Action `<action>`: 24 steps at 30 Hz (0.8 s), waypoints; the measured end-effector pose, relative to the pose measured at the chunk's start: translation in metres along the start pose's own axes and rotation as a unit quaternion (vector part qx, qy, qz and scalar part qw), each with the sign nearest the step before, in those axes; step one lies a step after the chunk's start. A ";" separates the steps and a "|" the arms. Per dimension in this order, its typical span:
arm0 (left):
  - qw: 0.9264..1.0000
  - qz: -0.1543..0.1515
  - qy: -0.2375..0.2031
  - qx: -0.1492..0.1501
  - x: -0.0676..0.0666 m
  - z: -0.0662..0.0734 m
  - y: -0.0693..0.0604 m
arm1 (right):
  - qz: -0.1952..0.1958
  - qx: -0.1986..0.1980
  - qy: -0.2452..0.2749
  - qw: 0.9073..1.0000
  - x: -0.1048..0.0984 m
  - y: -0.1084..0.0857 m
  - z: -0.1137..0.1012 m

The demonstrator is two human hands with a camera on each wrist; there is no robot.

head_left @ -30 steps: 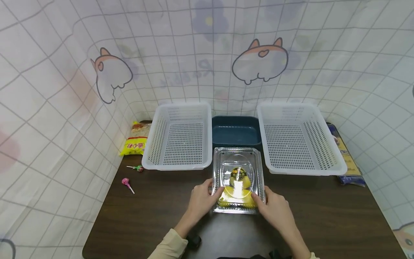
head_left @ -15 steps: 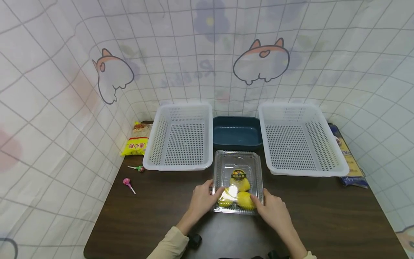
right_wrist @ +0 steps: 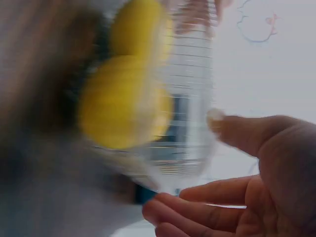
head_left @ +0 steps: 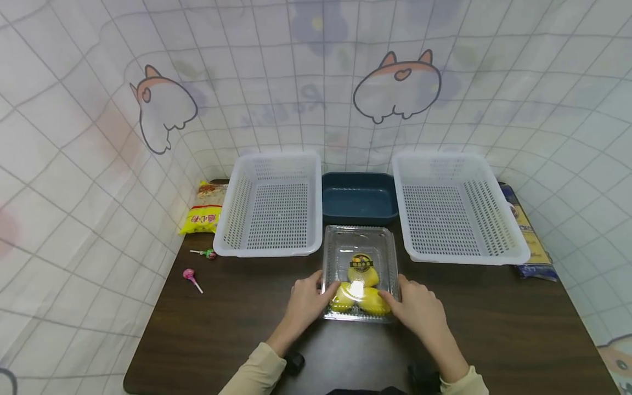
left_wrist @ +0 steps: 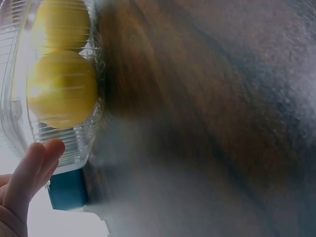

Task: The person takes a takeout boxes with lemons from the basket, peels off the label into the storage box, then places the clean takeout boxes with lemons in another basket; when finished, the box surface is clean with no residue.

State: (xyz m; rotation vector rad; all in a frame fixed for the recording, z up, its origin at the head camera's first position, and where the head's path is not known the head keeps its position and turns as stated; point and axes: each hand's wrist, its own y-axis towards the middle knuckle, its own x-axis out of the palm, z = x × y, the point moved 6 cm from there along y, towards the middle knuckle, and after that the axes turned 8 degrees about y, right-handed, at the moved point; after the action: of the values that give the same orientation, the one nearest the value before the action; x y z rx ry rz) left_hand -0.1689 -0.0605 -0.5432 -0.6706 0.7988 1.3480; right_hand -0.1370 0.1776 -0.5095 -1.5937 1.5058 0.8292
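Note:
A clear plastic clamshell box (head_left: 362, 238) with a black and gold round label holds 3 yellow fruits (head_left: 373, 302), which look like lemons. My left hand (head_left: 307, 300) grips its left side, thumb over the lid's edge. On the opposite side my right hand (head_left: 421, 308) holds it the same way, thumb on top and fingers at the side wall. Two rounded fruits (left_wrist: 63, 90) show through the wall in the left wrist view. The right wrist view is blurred, with the fingers (right_wrist: 197, 213) beside the box. Whether the box touches the table I cannot tell.
A dark teal tray (head_left: 359, 215) stands behind the box, between a left white basket (head_left: 266, 253) and a right white basket (head_left: 469, 260). Bagged food (head_left: 201, 218) and two lollipops (head_left: 188, 274) lie at left. A blue and yellow packet (head_left: 530, 236) lies at right.
The box has tilted a little in my hands; the glare on its lid has shrunk and the separate fruits show more clearly. Both hands keep their grip. The whole view has shifted slightly.

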 end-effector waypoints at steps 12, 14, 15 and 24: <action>1.000 -0.015 -0.005 0.001 -0.004 -0.003 -0.001 | -0.029 -0.178 0.141 0.973 -0.039 0.042 -0.054; 1.000 -0.017 -0.005 0.001 -0.005 -0.004 -0.001 | -0.046 -0.195 0.164 0.966 -0.040 0.051 -0.061; 1.000 -0.018 -0.006 0.000 -0.006 -0.004 -0.001 | -0.051 -0.198 0.168 0.964 -0.040 0.056 -0.063; 1.000 -0.026 -0.008 0.001 -0.002 -0.001 -0.001 | -0.133 -0.197 0.118 0.964 -0.020 0.099 -0.072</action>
State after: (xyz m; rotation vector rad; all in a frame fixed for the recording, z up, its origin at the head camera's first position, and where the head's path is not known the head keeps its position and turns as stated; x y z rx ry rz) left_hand -0.1683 -0.0627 -0.5421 -0.6739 0.7649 1.3049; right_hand -0.2414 0.1250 -0.4667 -2.2012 1.2945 0.8413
